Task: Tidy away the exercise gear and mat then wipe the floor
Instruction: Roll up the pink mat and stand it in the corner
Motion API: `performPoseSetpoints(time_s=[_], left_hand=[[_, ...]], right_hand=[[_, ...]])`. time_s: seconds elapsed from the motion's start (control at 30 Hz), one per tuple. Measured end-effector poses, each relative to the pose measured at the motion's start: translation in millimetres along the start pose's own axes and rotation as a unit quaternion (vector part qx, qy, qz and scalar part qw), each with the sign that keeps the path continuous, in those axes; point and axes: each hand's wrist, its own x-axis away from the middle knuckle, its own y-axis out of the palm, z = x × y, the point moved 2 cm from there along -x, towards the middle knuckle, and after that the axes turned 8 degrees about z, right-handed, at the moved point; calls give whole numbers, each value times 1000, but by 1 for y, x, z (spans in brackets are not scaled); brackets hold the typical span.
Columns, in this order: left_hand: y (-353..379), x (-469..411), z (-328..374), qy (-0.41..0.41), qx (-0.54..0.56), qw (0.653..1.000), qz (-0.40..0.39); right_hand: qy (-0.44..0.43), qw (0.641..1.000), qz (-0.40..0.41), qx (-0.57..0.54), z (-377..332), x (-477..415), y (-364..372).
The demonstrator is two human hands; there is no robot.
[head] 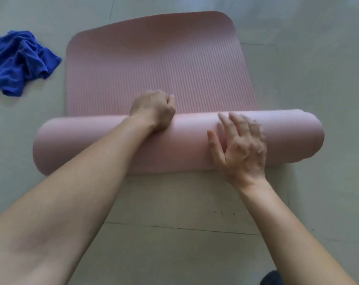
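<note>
A pink ribbed exercise mat point(154, 64) lies on the floor, its near part wound into a thick roll point(88, 145) that runs left to right. My left hand point(154, 110) rests on top of the roll near its middle, fingers curled over the far side. My right hand point(239, 145) presses on the roll's right half with fingers spread and straight; it is slightly blurred. A crumpled blue cloth point(18, 62) lies on the floor to the left of the flat part of the mat.
Pale grey floor tiles point(174, 202) surround the mat, with a few dark specks near the roll's front. A dark shape point(271, 277) shows at the bottom edge on the right.
</note>
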Motion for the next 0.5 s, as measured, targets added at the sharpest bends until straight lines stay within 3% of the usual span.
performPoseSetpoints(time_s=[0.13, 0.3, 0.43, 0.5], left_hand=[[3, 27, 0, 32, 12, 999, 27], [-21, 41, -8, 49, 76, 989, 114], [-17, 60, -13, 101, -107, 989, -34], [-16, 50, -13, 97, -135, 984, -64]], right_hand=[[-2, 999, -28, 16, -5, 25, 2], [44, 993, -106, 5, -10, -56, 17], [84, 993, -75, -36, -16, -111, 26], [67, 994, -64, -56, -20, -106, 23]])
